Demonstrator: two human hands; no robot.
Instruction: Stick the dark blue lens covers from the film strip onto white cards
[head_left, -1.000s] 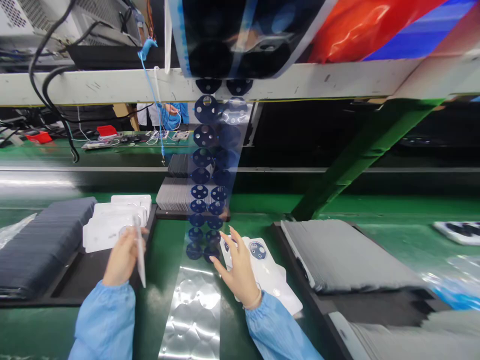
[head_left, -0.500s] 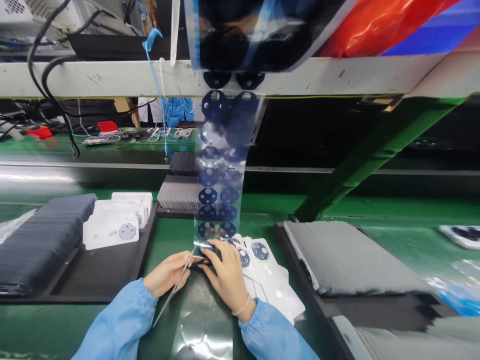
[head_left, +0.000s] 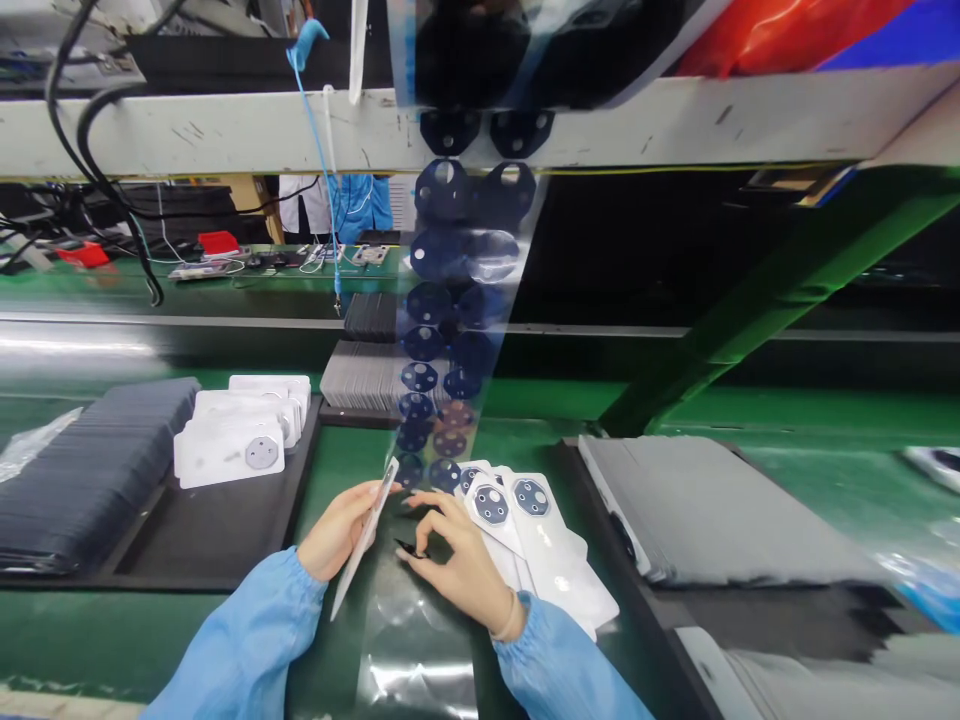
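My left hand (head_left: 341,528) grips a white phone back cover (head_left: 367,540) by its edge, so it shows nearly edge-on. Beside it, my right hand (head_left: 459,555) pinches a small dark camera-lens sticker (head_left: 409,548) between thumb and forefinger. A clear film strip (head_left: 431,345) carrying two columns of dark round stickers hangs down behind both hands, and its bare lower end (head_left: 416,655) lies on the bench. Touching distance from my right hand, white phone back covers (head_left: 559,560) with dark camera patches lie fanned out in a loose pile.
On the left, a black tray (head_left: 206,535) holds dark sheets (head_left: 97,465) and white covers (head_left: 232,445). A right-hand tray (head_left: 630,560) bears a row of grey covers (head_left: 720,510). Grey pieces (head_left: 364,375) stand behind. A green post (head_left: 795,290) slants below the white shelf beam (head_left: 225,130).
My right hand has come away from the film strip with a dark sticker in its fingers. My left hand has turned the cover more upright. The whole view has shifted slightly.
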